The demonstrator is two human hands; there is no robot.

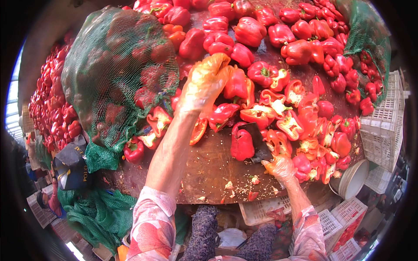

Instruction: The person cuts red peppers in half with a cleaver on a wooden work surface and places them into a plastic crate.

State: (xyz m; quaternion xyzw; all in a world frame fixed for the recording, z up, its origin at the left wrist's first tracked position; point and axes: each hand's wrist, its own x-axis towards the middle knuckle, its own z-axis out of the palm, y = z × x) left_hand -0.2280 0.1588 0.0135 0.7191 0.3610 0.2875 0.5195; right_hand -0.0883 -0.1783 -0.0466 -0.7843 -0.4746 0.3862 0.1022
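Note:
My left hand, in a wet see-through glove, reaches over a pile of red bell peppers. Its curled fingers are against or just beside a pepper; their grip is hidden. My right hand, also gloved, is low at the right, thumb pointing left. Just beyond its fingers lies a cut pepper half. A dark flat blade-like piece is beside the thumb; whether the hand holds it is unclear. Left of that piece, a whole red pepper is on the wooden tabletop. Opened pepper halves are heaped at the right.
A green mesh sack full of peppers bulges at the left, near a dark bag. Seeds and cores litter the table's front. White plastic crates and a bucket stand at the right. Another person is far left.

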